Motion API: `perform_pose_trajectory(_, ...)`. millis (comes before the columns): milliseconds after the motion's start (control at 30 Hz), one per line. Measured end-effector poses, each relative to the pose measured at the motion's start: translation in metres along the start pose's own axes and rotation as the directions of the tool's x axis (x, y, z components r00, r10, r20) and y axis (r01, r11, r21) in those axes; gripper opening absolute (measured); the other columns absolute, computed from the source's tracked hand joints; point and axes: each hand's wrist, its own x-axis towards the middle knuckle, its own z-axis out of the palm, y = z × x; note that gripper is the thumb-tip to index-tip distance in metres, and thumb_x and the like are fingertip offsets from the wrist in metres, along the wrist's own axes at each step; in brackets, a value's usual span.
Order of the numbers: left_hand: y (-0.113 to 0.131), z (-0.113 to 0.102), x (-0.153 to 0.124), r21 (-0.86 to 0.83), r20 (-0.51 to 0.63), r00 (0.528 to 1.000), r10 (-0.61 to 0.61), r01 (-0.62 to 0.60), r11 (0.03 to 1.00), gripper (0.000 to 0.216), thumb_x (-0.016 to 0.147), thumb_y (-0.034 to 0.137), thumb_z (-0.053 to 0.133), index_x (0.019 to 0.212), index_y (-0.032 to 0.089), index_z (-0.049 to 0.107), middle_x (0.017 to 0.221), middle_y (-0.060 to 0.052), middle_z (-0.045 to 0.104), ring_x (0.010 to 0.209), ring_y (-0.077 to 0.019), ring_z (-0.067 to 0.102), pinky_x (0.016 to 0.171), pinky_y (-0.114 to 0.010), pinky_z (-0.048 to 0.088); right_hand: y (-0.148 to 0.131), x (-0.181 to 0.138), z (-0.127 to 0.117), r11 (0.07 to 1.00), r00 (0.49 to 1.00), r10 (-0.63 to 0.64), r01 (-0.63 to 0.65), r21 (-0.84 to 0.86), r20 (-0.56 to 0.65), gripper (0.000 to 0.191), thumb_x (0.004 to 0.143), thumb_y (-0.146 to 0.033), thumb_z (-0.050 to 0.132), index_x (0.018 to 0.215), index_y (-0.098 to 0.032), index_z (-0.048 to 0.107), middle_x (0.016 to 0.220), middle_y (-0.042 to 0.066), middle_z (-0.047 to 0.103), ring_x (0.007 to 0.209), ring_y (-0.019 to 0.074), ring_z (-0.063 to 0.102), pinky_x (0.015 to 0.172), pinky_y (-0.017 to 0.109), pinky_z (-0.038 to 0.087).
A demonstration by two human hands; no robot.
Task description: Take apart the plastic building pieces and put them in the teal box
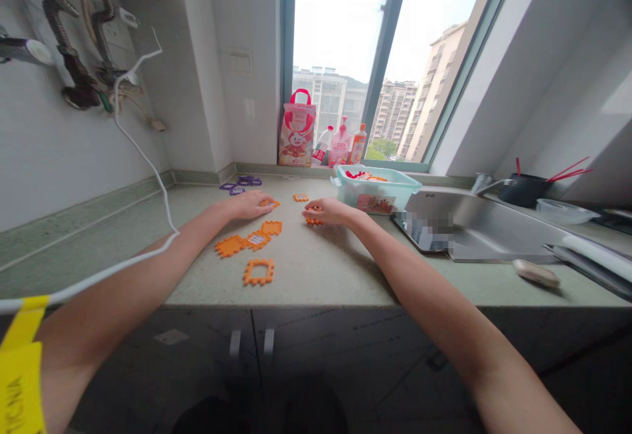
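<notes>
My left hand (248,205) is low over the counter, its thumb and fingers closed about an orange interlocking puzzle piece (270,203). To its right, my right hand (328,212) grips an orange notched piece (314,220), mostly covered by the fingers. A lone orange piece with a pale centre (300,197) lies between and beyond the hands. Nearer me is a joined row: a solid orange piece (230,246), one with a white printed centre (257,240) and another orange piece (271,227). An orange square frame (258,272) with an open middle lies in front of them.
Several purple pieces (241,185) lie at the back left. A light-green tub (380,187) holds red and orange pieces. Right of it are a dark flat device (419,231), a steel sink (494,226) and a soap bar (536,274). A white cable (148,151) crosses above my left forearm.
</notes>
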Motion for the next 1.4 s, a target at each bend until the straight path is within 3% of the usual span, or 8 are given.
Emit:
perform_pose_trajectory(400, 0.0041, -0.0034, -0.0033, 0.0, 0.021, 1.0, -0.005, 0.005, 1.0, 0.07, 0.098, 0.063, 0.04, 0.149, 0.019, 0.063, 0.149, -0.014, 0.063, 0.136, -0.0293, 0.06, 0.117, -0.035, 0.043, 0.0005, -0.0006, -0.0007, 0.996, 0.999, -0.027, 0.029, -0.085, 0.028, 0.038, 0.104, -0.051, 0.06, 0.113, -0.02, 0.079, 0.107, 0.008, 0.081, 0.095, 0.0204, 0.072, 0.079, 0.025, 0.048)
perform_pose_trajectory(700, 0.0025, -0.001, 0.0009, 0.021, 0.054, 0.998, -0.013, 0.011, 1.0, 0.072, 0.1, 0.064, 0.038, 0.153, 0.019, 0.058, 0.151, -0.014, 0.062, 0.136, -0.0291, 0.059, 0.118, -0.035, 0.043, -0.0008, -0.0001, 0.0001, 1.0, 0.999, -0.023, 0.022, -0.023, -0.032, 0.048, 0.098, -0.044, 0.073, 0.14, -0.021, 0.07, 0.133, 0.011, 0.076, 0.116, 0.0239, 0.073, 0.099, 0.027, 0.052)
perform_pose_trajectory(933, 0.0004, 0.0013, 0.0028, 0.031, 0.067, 0.998, 0.0, -0.002, 1.0, 0.069, 0.101, 0.058, 0.038, 0.155, 0.02, 0.056, 0.152, -0.014, 0.062, 0.136, -0.0287, 0.059, 0.119, -0.037, 0.042, -0.0034, -0.0024, -0.0031, 0.997, 0.998, -0.058, 0.057, -0.053, -0.014, 0.036, 0.099, -0.043, 0.071, 0.128, -0.023, 0.078, 0.128, 0.008, 0.079, 0.116, 0.0246, 0.074, 0.097, 0.027, 0.053)
perform_pose_trajectory(1400, 0.0053, -0.0027, -0.0012, 0.029, 0.073, 0.997, -0.01, 0.008, 1.0, 0.071, 0.1, 0.061, 0.037, 0.155, 0.02, 0.056, 0.152, -0.014, 0.062, 0.138, -0.0286, 0.058, 0.119, -0.036, 0.041, -0.004, -0.0024, -0.0033, 0.996, 0.998, -0.058, 0.057, -0.061, -0.014, 0.036, 0.099, -0.043, 0.071, 0.13, -0.025, 0.078, 0.127, 0.008, 0.079, 0.118, 0.0244, 0.074, 0.1, 0.027, 0.053)
